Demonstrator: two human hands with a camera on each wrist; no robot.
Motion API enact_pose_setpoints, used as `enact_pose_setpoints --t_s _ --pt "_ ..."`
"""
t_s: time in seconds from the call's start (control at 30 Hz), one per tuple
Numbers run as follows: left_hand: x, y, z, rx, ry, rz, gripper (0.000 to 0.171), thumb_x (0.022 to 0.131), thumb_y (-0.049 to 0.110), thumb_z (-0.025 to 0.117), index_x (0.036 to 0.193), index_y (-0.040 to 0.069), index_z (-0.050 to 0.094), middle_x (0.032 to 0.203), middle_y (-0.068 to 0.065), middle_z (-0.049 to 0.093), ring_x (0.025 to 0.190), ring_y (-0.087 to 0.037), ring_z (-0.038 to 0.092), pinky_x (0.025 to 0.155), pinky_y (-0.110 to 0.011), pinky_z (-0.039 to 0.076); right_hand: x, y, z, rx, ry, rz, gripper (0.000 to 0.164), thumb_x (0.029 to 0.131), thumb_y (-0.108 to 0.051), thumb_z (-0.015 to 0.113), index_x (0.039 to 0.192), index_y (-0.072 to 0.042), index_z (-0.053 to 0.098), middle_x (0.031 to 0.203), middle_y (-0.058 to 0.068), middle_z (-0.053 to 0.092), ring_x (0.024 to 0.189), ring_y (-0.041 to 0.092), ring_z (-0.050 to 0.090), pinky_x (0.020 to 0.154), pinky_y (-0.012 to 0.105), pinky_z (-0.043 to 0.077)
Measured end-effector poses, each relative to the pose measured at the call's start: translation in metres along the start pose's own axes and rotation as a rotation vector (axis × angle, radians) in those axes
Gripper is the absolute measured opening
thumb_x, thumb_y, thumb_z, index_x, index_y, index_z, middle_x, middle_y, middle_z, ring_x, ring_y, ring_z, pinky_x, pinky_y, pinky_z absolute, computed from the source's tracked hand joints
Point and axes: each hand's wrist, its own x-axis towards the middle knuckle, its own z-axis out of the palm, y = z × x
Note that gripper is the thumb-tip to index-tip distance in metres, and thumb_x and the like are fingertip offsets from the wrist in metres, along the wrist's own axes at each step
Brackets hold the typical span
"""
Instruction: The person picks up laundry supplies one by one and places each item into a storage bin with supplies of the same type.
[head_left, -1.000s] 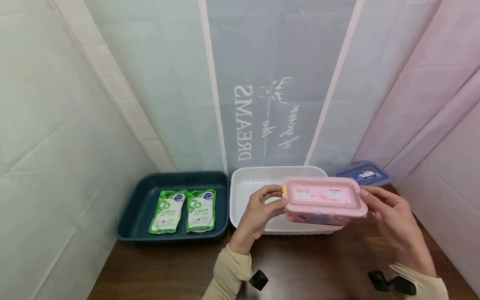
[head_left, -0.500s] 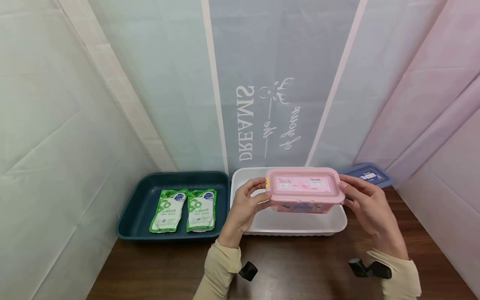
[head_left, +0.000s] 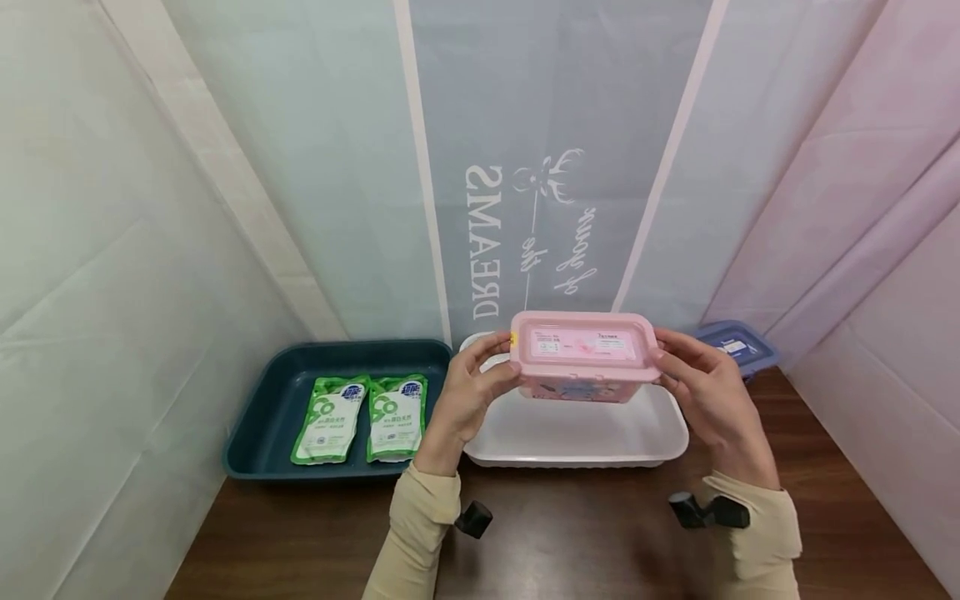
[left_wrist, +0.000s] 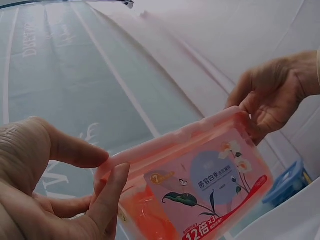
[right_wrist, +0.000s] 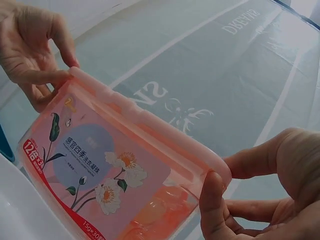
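A pink lidded box of laundry pods (head_left: 583, 350) is held level above the back part of a white tray (head_left: 577, 446). The left hand (head_left: 468, 396) pinches its left end by the lid rim, thumb in front. At the other end the right hand (head_left: 708, 396) grips the rim in the same way. In the right wrist view, a flowered label covers the front of the box (right_wrist: 95, 160), and orange pods show through its clear wall. The box hides part of the tray's floor and back rim.
Left of the white tray stands a dark teal tray (head_left: 258, 417) with two green-and-white pouches (head_left: 330, 421) lying in it. A blue-lidded box (head_left: 738, 346) sits behind the white tray's right end. Fabric walls (head_left: 360, 167) close off the back and sides of the brown table (head_left: 555, 542).
Both hands have carried the pink box left and toward the back wall, from the white tray's right side to above its middle. The grip at both ends stays the same.
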Motion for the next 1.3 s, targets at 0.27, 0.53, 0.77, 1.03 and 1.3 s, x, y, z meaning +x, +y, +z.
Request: enact_pose_setpoints --t_s 0.27,0.53,0.77,1.03,1.3 --pt "0.007 0.007 -0.009 0.018 0.002 0.027 0.057 0.097 -0.003 0.064 0.152 -0.010 0.049 0.132 -0.016 0.053 0.100 -0.013 0.069 0.090 -0.026 0.063 0.009 0.003 0.010 0.057 -0.018 -0.032 0.035 0.100 0.013 0.062 0.131 -0.001 0.073 0.113 0.006 0.071 0.099 0.014 0.072 0.087 0.023 0.062" --pt "0.014 0.000 -0.015 0.034 0.015 0.031 0.058 0.097 -0.004 0.066 0.152 -0.008 0.050 0.132 -0.015 0.053 0.106 -0.016 0.066 0.090 -0.025 0.062 0.015 0.013 0.007 0.057 -0.067 -0.033 0.040 0.101 0.014 0.059 0.139 0.003 0.066 0.121 0.007 0.066 0.102 0.014 0.068 0.090 0.023 0.060" --pt "0.021 -0.012 -0.019 0.029 0.027 0.014 0.061 0.096 -0.011 0.066 0.154 -0.006 0.049 0.133 -0.013 0.054 0.103 -0.014 0.065 0.088 -0.021 0.060 0.022 0.028 0.001 0.154 -0.061 -0.040 0.043 0.100 0.018 0.056 0.139 0.003 0.068 0.123 0.008 0.072 0.107 0.015 0.070 0.095 0.024 0.059" --pt "0.023 -0.019 -0.025 0.049 0.075 0.013 0.063 0.095 -0.012 0.067 0.155 -0.006 0.049 0.133 -0.017 0.056 0.101 -0.012 0.066 0.086 -0.021 0.060 0.033 0.050 0.003 0.127 -0.016 -0.051 0.044 0.099 0.017 0.060 0.142 0.007 0.063 0.119 0.006 0.072 0.106 0.013 0.069 0.094 0.024 0.060" --pt "0.033 -0.027 -0.031 0.037 0.116 0.000 0.064 0.095 -0.014 0.066 0.156 -0.002 0.050 0.133 -0.014 0.053 0.100 -0.012 0.061 0.089 -0.021 0.061 0.045 0.066 0.003 0.123 -0.008 -0.058 0.049 0.099 0.019 0.057 0.148 0.014 0.053 0.116 0.007 0.069 0.105 0.014 0.065 0.090 0.023 0.060"
